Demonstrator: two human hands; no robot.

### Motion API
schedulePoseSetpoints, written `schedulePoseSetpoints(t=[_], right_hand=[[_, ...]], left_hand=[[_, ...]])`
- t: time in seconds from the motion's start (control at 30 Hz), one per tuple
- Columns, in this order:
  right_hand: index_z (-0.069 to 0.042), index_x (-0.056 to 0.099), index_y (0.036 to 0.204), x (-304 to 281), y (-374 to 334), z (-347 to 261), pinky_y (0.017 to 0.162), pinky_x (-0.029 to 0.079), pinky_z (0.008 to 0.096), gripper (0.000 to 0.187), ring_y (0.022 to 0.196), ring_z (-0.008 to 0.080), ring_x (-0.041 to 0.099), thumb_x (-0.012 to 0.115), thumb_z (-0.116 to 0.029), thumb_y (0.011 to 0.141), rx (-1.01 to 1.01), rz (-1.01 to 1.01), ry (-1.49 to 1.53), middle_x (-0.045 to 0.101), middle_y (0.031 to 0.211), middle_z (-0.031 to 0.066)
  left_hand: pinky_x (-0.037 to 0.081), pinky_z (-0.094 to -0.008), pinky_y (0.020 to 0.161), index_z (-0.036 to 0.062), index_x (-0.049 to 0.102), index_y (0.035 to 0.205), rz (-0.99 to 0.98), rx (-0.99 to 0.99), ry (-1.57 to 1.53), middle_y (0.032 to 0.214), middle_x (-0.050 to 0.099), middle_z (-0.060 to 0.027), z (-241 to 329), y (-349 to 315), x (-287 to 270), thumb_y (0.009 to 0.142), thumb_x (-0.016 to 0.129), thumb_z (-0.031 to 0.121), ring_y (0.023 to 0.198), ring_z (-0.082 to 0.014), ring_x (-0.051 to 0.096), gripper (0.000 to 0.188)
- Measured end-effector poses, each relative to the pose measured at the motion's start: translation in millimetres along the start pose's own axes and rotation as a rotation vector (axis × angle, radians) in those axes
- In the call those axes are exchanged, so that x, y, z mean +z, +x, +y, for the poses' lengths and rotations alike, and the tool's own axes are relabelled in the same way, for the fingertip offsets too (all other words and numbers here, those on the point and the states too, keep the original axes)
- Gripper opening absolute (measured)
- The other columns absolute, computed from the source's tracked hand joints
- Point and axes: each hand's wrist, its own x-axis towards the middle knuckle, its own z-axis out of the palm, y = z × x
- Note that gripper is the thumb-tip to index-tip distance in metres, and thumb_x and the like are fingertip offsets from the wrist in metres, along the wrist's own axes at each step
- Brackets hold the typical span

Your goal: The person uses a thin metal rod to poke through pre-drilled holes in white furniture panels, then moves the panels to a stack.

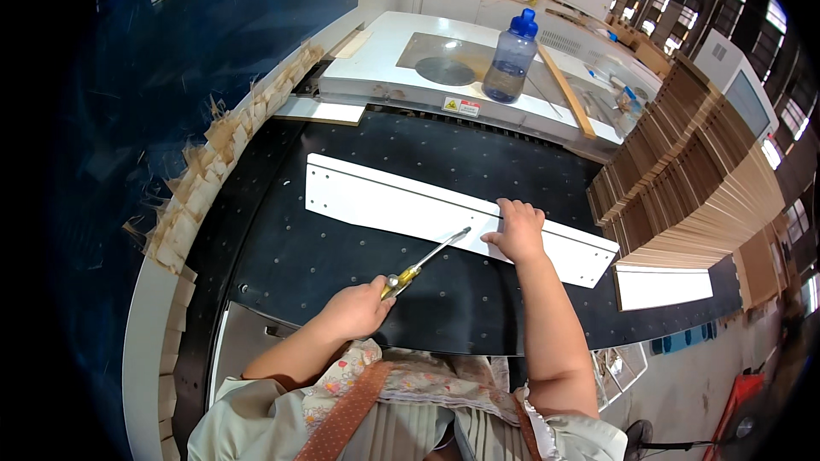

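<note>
A long white board (401, 205) lies slantwise on the black work surface, with a dark groove along its far side and small holes near both ends. My left hand (359, 307) is closed around the yellow handle of a screwdriver (440, 246). Its shaft points up and right, and the tip meets the board near a small hole by the near edge. My right hand (519, 232) grips the board right of the middle, fingers over its far side and thumb on its face. The fingers' undersides are hidden.
Tall stacks of boards (675, 171) rise at the right, beside another white panel (662, 288). A blue-capped water bottle (510, 60) and a wooden strip (566, 90) are on the white machine top (376, 68) behind. Frayed tan strips (222, 141) line the left edge.
</note>
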Motion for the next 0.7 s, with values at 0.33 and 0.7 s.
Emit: schedulePoseSetpoints(t=[0.33, 0.7], right_hand=[[-0.009, 0.054, 0.102, -22, 18, -16, 0.077, 0.048, 0.0422, 0.048, 0.093, 0.0308, 0.060, 0.076, -0.027, 0.063, -0.044, -0.353, -0.112, 0.062, 0.097, 0.0115], [-0.009, 0.055, 0.084, -55, 2, -61, 0.069, 0.049, 0.0407, 0.027, 0.082, 0.0300, 0.061, 0.072, -0.021, 0.066, -0.128, -0.046, 0.093, 0.062, 0.081, 0.0095]], left_hand=[[0.043, -0.0490, 0.066, -0.0007, 0.043, 0.101, -0.070, -0.076, -0.043, 0.076, 0.059, -0.0244, -11, -19, 2, 0.090, 0.046, 0.032, 0.075, -0.0429, 0.057, 0.034], [0.045, -0.0471, 0.068, -0.0014, 0.044, 0.107, -0.065, -0.033, -0.118, 0.080, 0.059, -0.0247, -17, -35, 7, 0.089, 0.049, 0.033, 0.079, -0.0420, 0.058, 0.039]])
